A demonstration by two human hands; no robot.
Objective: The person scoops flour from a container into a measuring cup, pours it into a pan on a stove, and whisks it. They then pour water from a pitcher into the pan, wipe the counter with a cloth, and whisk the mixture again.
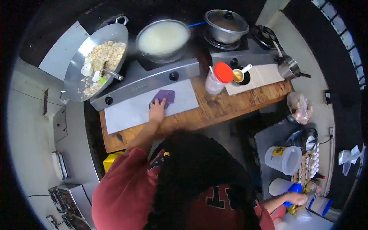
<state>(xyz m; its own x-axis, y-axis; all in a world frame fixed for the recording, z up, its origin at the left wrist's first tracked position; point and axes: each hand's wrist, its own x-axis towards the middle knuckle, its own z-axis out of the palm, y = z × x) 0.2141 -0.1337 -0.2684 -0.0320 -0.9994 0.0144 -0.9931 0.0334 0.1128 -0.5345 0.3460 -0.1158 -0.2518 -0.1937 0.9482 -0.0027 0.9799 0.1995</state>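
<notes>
My left hand (156, 111) presses on a folded purple cloth (166, 97), its fingertips gripping the near edge. Beneath the cloth lies a white sheet (130, 115) on the wooden counter (211, 115), in front of the stove. Far over at the lower right, my right hand (296, 198) looks closed, among blue-lidded containers (321, 206) and clear plastic. What it grips is too small and blurred to make out.
On the stove stand a wok (76, 69) of crumbly food, a pot of pale liquid (164, 37) and a lidded pot (227, 26). A red-lidded jar (219, 78) is on the counter. Eggs (314, 161) and a clear tub (283, 160) stand right.
</notes>
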